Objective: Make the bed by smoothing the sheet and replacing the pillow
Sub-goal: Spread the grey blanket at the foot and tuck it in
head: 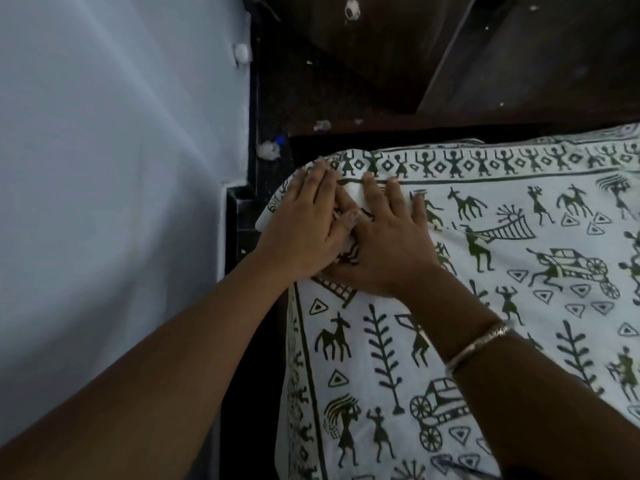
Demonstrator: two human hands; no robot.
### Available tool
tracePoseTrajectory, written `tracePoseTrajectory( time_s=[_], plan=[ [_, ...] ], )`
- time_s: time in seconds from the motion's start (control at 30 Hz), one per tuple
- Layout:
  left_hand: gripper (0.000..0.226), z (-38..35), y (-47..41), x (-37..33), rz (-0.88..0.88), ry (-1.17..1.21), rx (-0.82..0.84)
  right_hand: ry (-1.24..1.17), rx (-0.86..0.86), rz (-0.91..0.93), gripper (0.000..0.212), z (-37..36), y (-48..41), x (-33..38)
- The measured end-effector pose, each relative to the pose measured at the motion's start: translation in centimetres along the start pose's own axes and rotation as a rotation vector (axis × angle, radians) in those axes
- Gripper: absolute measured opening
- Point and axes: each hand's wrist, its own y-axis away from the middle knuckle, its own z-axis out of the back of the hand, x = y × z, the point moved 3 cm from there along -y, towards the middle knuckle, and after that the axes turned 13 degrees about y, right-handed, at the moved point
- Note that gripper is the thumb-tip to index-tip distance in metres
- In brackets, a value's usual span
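Sheet (502, 306), white and printed with dark green figures, animals, carts and trees, is seen spread over the bed, filling the right and near part of the view. Its far left corner is rounded over the mattress edge, and both hands are laid on that corner. The left grip (304, 223) is placed flat on the cloth with its fingers straight and close together, the fingertips reaching the bordered far edge of the sheet right at the corner. The right grip (388, 240) is set just beside it on the right, also flat, with its fingers straight and slightly spread and pointing to the far edge. Nothing is clasped or pinched by either grip; the cloth is only pressed under open palms. The two grips are touching, and the left thumb is laid across the base of the right index finger. The cloth under and around them lies fairly smooth, with a faint crease running right from the right grip. A silver bangle (481, 344) is worn on the right wrist. A pale blue wall (104, 168) is seen on the left, and dark wooden furniture (381, 64) stands beyond the far edge of the bed.
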Motion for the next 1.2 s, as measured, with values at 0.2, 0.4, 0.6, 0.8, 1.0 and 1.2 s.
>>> tracePoseTrajectory(
  time_s=[0.2,0.4,0.6,0.8,1.0,1.2],
  plan=[
    [0.06,2.1,-4.5,0.5,0.225,0.181,0.197,-0.021,0.085,0.047,0.107,2.2,-4.7,-1.6],
    [0.068,2.3,-4.3,-1.1,0.002,0.167,0.037,0.008,0.013,-0.027,0.083,3.8,-5.8,-3.4],
    [0.056,1.5,-5.4,0.5,0.167,0.252,0.182,0.102,0.184,0.026,0.093,3.6,-7.3,-4.0],
    [0.065,3.3,-6.5,0.8,0.254,0.083,0.191,0.064,0.302,0.021,0.098,3.9,-8.5,-3.8],
    [0.059,5.0,-6.9,1.1,0.573,0.549,0.227,-0.049,0.265,0.018,0.081,4.1,-8.8,-3.5],
    [0.056,3.7,-7.5,0.4,0.5,0.525,0.112,-0.031,0.272,-0.06,0.093,4.0,-9.8,-2.8]
  ],
)
